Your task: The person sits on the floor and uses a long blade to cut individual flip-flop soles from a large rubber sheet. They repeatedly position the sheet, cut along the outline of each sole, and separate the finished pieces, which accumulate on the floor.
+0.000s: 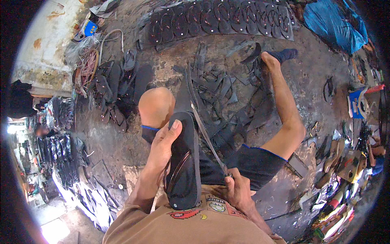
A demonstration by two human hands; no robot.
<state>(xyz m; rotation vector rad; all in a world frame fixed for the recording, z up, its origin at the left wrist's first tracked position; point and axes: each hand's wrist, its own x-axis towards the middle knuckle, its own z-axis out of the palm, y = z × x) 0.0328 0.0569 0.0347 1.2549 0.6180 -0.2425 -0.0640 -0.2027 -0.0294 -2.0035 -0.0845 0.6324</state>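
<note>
My left hand (160,142) is closed around a black flip-flop (183,179), its thumb pressed on the top face near one end. The flip-flop stands almost upright against my shirt, its dark glossy strap toward me. In my right hand (239,190) is the handle of a knife, mostly hidden by the fingers. The knife's long thin blade (209,140) slants up and left, its tip close to the sole's upper edge. Beyond the tip rises a narrow dark strip (189,83); whether it is joined to the sole I cannot tell.
Black offcuts (221,87) litter the floor between my legs. A long row of black flip-flops (219,20) lies at the back. More sandals (107,85) are heaped at left. Scissors (315,128) lie right of my bent knee, a blue plastic sheet (335,24) far right.
</note>
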